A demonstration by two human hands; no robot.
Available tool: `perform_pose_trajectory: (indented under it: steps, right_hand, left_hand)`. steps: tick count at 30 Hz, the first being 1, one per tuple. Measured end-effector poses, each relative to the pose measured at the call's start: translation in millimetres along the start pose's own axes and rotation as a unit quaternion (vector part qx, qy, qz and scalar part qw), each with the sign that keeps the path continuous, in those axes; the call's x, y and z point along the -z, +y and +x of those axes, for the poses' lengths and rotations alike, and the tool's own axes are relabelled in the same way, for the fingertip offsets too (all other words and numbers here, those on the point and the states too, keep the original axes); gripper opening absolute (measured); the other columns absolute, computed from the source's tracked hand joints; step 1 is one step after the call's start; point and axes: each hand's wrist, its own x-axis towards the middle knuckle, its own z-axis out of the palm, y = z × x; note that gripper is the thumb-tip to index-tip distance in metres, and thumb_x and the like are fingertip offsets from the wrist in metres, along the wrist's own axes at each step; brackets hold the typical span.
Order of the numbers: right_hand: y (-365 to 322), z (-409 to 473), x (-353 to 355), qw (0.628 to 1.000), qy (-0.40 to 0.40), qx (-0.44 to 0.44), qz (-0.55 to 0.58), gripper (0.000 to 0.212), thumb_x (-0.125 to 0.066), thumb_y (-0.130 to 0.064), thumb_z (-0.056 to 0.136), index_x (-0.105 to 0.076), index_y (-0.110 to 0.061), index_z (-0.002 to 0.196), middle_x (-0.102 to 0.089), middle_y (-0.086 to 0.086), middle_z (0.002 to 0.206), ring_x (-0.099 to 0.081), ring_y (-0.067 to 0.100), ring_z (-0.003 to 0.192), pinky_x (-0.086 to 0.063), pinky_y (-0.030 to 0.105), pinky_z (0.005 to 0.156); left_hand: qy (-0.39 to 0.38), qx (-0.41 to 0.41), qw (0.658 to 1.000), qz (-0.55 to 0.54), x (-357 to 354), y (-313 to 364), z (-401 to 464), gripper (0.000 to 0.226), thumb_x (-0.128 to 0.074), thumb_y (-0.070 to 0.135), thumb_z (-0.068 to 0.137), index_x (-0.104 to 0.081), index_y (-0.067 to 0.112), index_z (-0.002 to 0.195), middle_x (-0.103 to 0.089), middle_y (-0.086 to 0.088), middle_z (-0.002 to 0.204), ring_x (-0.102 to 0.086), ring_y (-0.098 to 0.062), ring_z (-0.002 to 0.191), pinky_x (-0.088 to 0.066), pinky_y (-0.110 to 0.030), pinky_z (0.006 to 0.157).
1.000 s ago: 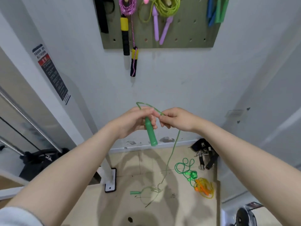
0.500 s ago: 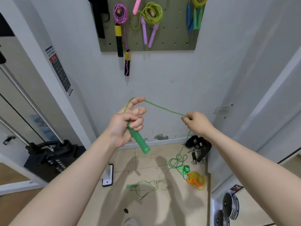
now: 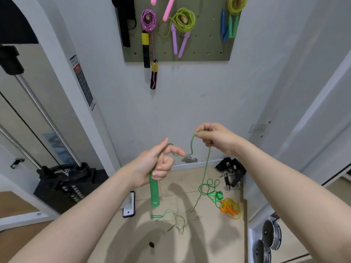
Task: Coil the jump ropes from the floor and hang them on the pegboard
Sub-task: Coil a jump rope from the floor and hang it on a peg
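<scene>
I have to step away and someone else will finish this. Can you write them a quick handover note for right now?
Left hand grips the green handle, handle end down. Right hand pinches the green cord higher up; the rest trails to the floor, second handle lying there.
Done: several ropes hang on the pegboard.
Left: finish coiling and hang this rope, then the bright green rope and orange rope on the floor.
</scene>
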Motion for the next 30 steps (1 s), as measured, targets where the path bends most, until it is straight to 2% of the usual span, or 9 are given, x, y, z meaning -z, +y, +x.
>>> perform_pose_trajectory:
  steps: [2,4,8,12,16,19,23,26,30]
  right_hand:
    - [4,7,-8,0.995,0.062,-0.041,-0.063,0.026,-0.046,-0.014,0.095,-0.05,-0.015,0.07,-0.038,-0.005,0.053,-0.03,0.009,0.046,-0.023,0.017,0.042]
    - [16,11,-18,0.95,0.062,-0.106,-0.288,0.032,-0.038,-0.022,0.098,-0.049,-0.014,0.068,-0.042,0.001,0.059,-0.035,0.014,0.049,-0.026,0.021,0.042]
    - [28,4,-57,0.832,-0.18,-0.23,-0.472,0.027,-0.034,-0.033,0.099,-0.051,-0.012,0.097,-0.049,0.004,0.068,-0.04,0.019,0.054,-0.032,0.026,0.051]
    - [0,-12,-101,0.747,-0.299,-0.135,-0.578,0.032,-0.037,-0.044,0.097,-0.048,-0.014,0.103,-0.06,0.004,0.092,-0.054,0.024,0.083,-0.044,0.036,0.079]
    - [-51,-30,-117,0.816,-0.321,0.004,-0.481,0.013,-0.054,-0.029,0.093,-0.054,-0.017,0.089,-0.05,-0.007,0.071,-0.045,0.008,0.064,-0.035,0.022,0.061]
    - [-77,-26,-111,0.884,-0.213,0.104,-0.404,0.017,-0.058,-0.022,0.091,-0.063,-0.011,0.081,-0.044,-0.004,0.059,-0.035,0.006,0.052,-0.031,0.023,0.055]
    - [-85,-11,-94,0.961,-0.039,0.153,-0.225,0.019,-0.058,-0.016,0.09,-0.065,-0.015,0.072,-0.046,-0.012,0.044,-0.036,0.007,0.049,-0.032,0.02,0.051]
    - [-73,3,-89,0.971,0.039,0.157,-0.178,0.021,-0.06,-0.017,0.089,-0.062,-0.02,0.068,-0.048,-0.009,0.053,-0.041,0.012,0.055,-0.037,0.024,0.055]
    - [-44,22,-86,0.977,0.075,0.103,-0.173,0.017,-0.062,-0.019,0.088,-0.065,-0.009,0.074,-0.053,0.002,0.064,-0.044,0.004,0.058,-0.037,0.019,0.06]
  left_hand:
    - [0.008,-0.054,0.997,-0.055,8,8,-4,0.042,-0.026,0.037,0.094,-0.059,0.013,0.108,-0.03,0.006,0.037,-0.025,-0.004,0.026,-0.021,-0.012,0.031]
    - [0.025,-0.121,0.985,-0.118,21,16,-10,0.036,-0.035,0.025,0.089,-0.055,0.012,0.115,-0.046,0.004,0.046,-0.037,-0.005,0.031,-0.033,-0.013,0.033]
    - [0.094,-0.183,0.954,-0.217,51,25,-16,0.047,-0.029,-0.008,0.091,-0.048,0.02,0.124,-0.072,-0.008,0.09,-0.061,-0.009,0.05,-0.051,-0.012,0.047]
    - [0.157,-0.184,0.942,-0.231,76,16,-10,0.084,-0.015,-0.023,0.085,-0.027,0.04,0.139,-0.053,-0.017,0.128,-0.067,-0.03,0.096,-0.055,-0.025,0.082]
    - [0.244,-0.131,0.954,-0.114,86,6,-3,0.099,-0.009,-0.029,0.076,-0.02,0.043,0.143,-0.022,-0.022,0.151,-0.035,-0.028,0.135,-0.036,-0.026,0.102]
    - [0.217,-0.102,0.967,0.086,84,0,-3,0.097,-0.016,-0.027,0.077,-0.019,0.043,0.143,-0.026,-0.015,0.152,-0.033,-0.017,0.137,-0.036,-0.025,0.1]
    - [0.064,-0.063,0.989,0.114,70,3,-12,0.101,-0.017,-0.029,0.067,-0.027,0.043,0.137,-0.056,-0.004,0.127,-0.069,-0.021,0.088,-0.052,-0.028,0.079]
    - [-0.037,-0.06,0.989,0.133,55,8,-21,0.093,-0.027,-0.013,0.053,-0.038,0.033,0.133,-0.066,-0.008,0.083,-0.039,-0.011,0.034,-0.027,-0.019,0.041]
    - [-0.087,-0.064,0.994,0.023,48,16,-18,0.079,-0.031,-0.003,0.051,-0.049,0.022,0.124,-0.045,-0.006,0.046,-0.019,-0.004,0.031,-0.009,-0.017,0.036]
